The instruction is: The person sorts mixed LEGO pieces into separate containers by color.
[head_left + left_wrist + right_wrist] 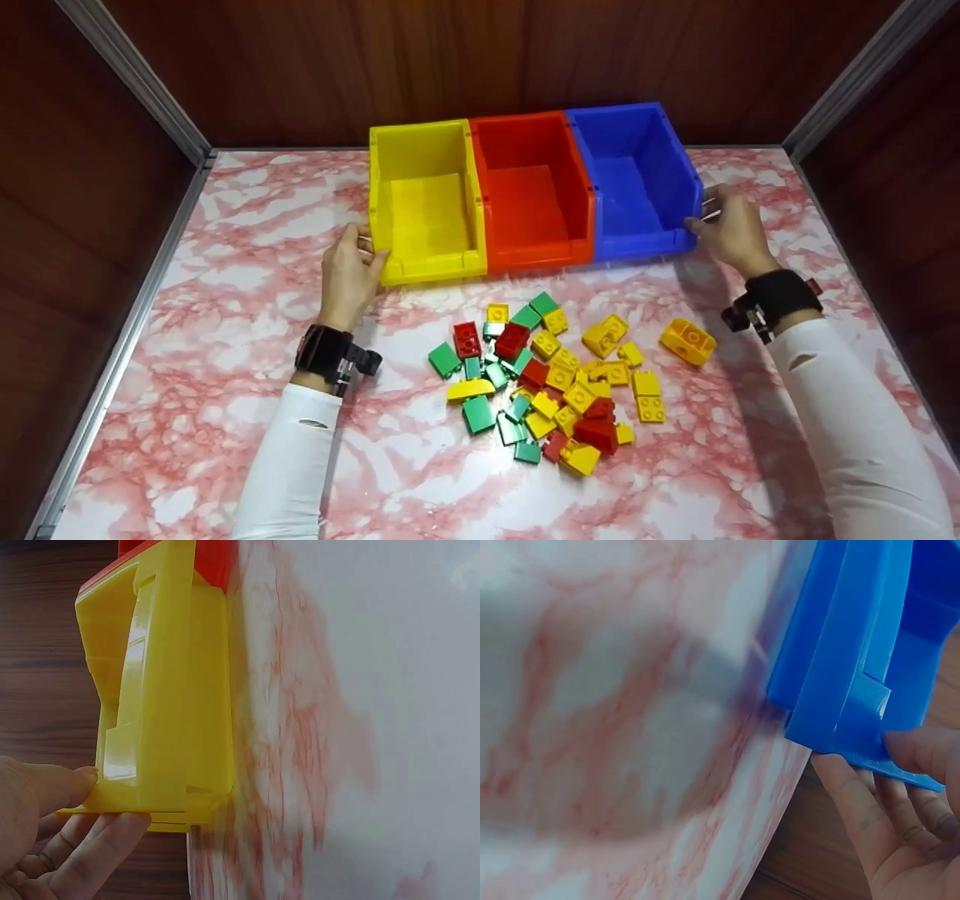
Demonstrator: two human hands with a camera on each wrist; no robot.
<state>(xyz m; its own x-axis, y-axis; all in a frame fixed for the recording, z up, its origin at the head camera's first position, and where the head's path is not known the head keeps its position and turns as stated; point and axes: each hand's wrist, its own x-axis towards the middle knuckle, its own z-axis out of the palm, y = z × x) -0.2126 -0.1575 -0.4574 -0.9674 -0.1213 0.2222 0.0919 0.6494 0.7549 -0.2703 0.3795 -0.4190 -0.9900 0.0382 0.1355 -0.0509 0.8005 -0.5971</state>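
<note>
Three plastic storage bins stand joined side by side at the back: a yellow bin [439, 268], a red bin [540, 255] and a blue bin [645, 244]. My left hand [350, 274] grips the yellow bin's front outer corner, thumb inside the edge and fingers against the outer wall, as the left wrist view shows. At the other end my right hand [735, 229] pinches the blue bin's front corner between thumb and fingers. No bricks show inside the bins. Toy building bricks [559, 375] in yellow, red and green lie in a loose pile in front of them.
A larger yellow block [688, 343] lies apart, right of the pile. The table [187, 420] has a pink and white marbled top. Dark wooden panels [337, 67] with metal corner rails [142, 82] close in the back and both sides.
</note>
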